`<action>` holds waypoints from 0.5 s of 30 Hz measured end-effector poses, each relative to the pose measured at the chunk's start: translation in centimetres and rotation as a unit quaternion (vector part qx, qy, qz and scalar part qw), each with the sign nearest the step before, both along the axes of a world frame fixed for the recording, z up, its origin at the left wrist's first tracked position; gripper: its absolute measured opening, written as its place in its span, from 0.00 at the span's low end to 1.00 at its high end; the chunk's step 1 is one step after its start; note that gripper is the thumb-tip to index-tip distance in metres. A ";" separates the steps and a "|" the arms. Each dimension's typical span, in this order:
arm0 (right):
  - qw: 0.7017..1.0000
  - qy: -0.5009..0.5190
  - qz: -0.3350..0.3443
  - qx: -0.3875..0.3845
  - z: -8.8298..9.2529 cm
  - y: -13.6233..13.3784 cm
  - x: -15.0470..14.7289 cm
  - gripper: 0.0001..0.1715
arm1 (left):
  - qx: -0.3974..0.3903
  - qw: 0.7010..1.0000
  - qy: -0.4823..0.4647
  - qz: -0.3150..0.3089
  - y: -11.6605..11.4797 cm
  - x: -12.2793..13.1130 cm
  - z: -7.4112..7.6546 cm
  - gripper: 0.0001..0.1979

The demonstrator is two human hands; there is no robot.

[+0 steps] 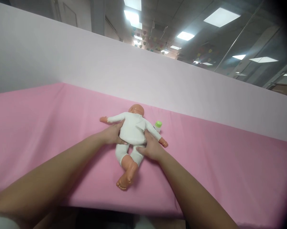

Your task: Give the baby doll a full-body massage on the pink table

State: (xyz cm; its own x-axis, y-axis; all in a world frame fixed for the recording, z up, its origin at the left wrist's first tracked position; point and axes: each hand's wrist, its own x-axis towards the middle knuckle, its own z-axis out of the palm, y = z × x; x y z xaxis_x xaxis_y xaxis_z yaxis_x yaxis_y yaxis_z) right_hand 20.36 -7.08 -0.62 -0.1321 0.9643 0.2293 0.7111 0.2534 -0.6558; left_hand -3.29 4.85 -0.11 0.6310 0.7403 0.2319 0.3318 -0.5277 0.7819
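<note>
Lying in the middle of the pink sheet [38, 127], the doll [133, 128] in white clothes has its head toward the pale wall [86, 60] and its bare feet crossed toward the near edge. The left hand [112, 133] is cupped against one flank and the right hand [151, 148] against the other, so the waist is clasped between them. The body hides whether any fingertips curl underneath. The doll's face is turned away and hard to make out. Just beyond the right hand, a small bottle [158, 125] with a green cap shows only its top, the rest hidden behind the doll's arm. Both forearms run out of view at the bottom.
</note>
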 end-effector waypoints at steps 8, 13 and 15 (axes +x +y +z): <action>0.998 0.030 0.053 -0.028 0.6 0.3 2.0 0.54 | 0.045 0.993 0.031 -0.101 1.6 -1.1 -1.2 0.65; 0.997 0.042 0.045 -0.048 0.1 0.4 2.5 0.52 | 0.064 0.994 0.012 -0.090 0.3 -1.1 -0.5 0.62; 0.998 0.043 0.041 -0.035 0.0 0.3 2.4 0.50 | 0.062 0.994 0.021 -0.087 0.2 -0.9 -0.4 0.62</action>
State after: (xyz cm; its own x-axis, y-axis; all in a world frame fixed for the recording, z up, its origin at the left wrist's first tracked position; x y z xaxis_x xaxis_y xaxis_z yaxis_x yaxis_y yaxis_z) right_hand 22.71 -6.79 -0.62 -0.1930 0.9654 0.1752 0.6304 0.2588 -0.7319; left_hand -4.22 5.01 -0.53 0.7577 0.5869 0.2853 0.2584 -0.6713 0.6947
